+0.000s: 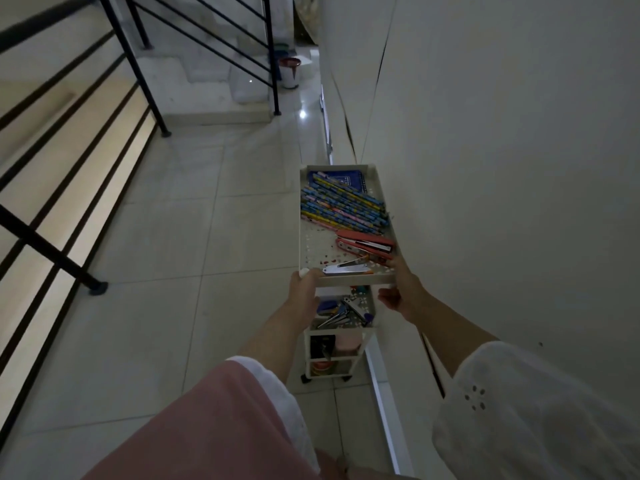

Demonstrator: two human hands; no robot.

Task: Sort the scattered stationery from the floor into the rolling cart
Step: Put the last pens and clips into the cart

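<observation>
A narrow white rolling cart [367, 332] stands against the wall on the right. Its top tray [304, 220] holds a bundle of patterned pencils [341, 202], a blue case [341, 176], a red stapler [365, 245] and a metal clip [346, 269]. My left hand [304, 289] grips the near left corner of the top tray. My right hand [401, 285] holds its near right corner. The second tier [370, 303] below shows metal binder clips [346, 311] and small coloured bits. Lower tiers hold a pink container [347, 342] and dark items.
Pale floor tiles [173, 254] spread to the left. A black stair railing [52, 251] runs along the left edge, with steps [194, 84] at the back. A red-and-white bucket [289, 72] stands far down the corridor. The white wall [502, 168] is close on the right.
</observation>
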